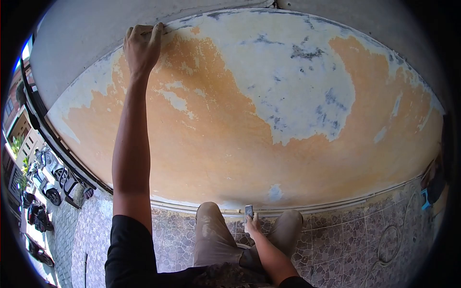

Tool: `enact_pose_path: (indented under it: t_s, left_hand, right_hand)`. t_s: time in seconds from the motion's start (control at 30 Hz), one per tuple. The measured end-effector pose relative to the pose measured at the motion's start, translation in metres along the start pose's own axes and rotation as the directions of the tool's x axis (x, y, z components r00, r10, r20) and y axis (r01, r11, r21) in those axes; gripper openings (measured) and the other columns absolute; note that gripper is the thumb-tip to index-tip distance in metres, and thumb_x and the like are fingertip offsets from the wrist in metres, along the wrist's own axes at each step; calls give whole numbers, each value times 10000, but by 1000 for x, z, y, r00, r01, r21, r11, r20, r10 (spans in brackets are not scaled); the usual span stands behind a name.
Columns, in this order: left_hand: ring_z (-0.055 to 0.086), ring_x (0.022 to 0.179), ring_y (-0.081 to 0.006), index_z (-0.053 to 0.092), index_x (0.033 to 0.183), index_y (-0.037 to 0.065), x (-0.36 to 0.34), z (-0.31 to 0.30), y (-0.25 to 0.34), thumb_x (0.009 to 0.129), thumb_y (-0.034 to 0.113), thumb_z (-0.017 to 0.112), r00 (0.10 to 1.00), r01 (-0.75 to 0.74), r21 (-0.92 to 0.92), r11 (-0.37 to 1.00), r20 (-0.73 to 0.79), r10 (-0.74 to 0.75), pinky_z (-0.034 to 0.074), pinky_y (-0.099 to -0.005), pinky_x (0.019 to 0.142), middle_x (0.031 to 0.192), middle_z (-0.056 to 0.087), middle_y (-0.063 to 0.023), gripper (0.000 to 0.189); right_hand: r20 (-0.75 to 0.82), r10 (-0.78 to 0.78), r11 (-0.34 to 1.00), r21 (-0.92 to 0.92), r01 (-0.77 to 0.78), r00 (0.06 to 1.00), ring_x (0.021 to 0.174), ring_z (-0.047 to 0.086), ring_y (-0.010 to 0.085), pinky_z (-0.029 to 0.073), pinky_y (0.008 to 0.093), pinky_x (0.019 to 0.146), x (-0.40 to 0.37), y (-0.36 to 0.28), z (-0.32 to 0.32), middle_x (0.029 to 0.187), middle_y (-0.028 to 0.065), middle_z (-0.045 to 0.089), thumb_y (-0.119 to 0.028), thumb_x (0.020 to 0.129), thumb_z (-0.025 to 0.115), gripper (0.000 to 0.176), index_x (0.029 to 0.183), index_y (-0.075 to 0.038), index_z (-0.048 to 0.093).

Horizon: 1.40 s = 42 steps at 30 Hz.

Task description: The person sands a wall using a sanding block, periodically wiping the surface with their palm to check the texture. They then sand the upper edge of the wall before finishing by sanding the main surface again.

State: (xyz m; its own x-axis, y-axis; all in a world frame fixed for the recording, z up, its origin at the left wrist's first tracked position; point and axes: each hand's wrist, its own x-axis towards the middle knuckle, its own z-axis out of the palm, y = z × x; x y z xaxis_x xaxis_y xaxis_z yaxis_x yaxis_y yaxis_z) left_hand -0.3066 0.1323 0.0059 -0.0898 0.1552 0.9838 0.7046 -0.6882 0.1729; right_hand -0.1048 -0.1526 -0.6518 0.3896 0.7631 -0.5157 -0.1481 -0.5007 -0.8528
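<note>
My left hand is raised at the upper left, its fingers bent against the top edge of a wall with peeling orange paint and bare whitish patches. Whether those fingers pinch anything is hidden. Low in the middle, between my knees, my right hand is closed around a small grey handheld object with a dark face. Pipes run along the wall's base just beyond that hand.
Patterned floor tiles lie beneath me. A hose or cable curls on the right, near a blue object. Parked motorcycles stand outside at the left, beyond a dark railing.
</note>
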Motion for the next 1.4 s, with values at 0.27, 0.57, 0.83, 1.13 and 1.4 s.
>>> enact_pose_path:
  t_s: [0.27,0.57,0.83,1.13,1.4]
  left_hand:
    - [253,1580,-456,414,1617,76,-69,41,30,1013,428,636,938,-343,33,939,-41,344,158,-592,1289,1664,370,-239,734]
    - [259,1621,-290,336,1676,114,-157,56,83,1038,610,500,809,-527,55,848,339,480,118,-542,1333,1748,297,-114,825]
    - [264,1621,-265,342,1671,104,-154,52,70,1015,641,529,780,-564,31,825,350,519,126,-518,1337,1751,297,-95,868]
    - [254,1623,-301,330,1671,58,-122,54,83,987,581,633,919,-369,128,921,201,340,82,-527,1302,1741,321,-128,913]
    - [274,1619,-281,413,1640,81,-133,55,80,1001,581,586,900,-418,120,901,190,392,52,-537,1320,1730,353,-93,830]
  right_hand:
    - [-70,-74,993,-93,67,995,816,746,330,576,489,693,23,23,23,1013,200,704,-320,1004,672,426,1330,-85,531]
    - [-137,-240,917,-358,178,961,787,726,356,565,489,693,54,65,22,1068,217,694,-271,1001,678,463,1364,-39,508]
    - [-81,-42,987,-159,29,996,825,724,342,573,458,635,9,9,13,1105,227,677,-281,1021,647,466,1393,-46,492]
    - [-69,-23,955,-295,2,997,1134,679,483,539,534,926,18,15,14,1279,294,671,-354,1021,644,532,1433,-64,475]
    - [-79,-38,895,-445,-1,996,1198,657,485,521,555,977,33,31,18,1315,278,674,-402,1020,627,543,1461,-114,492]
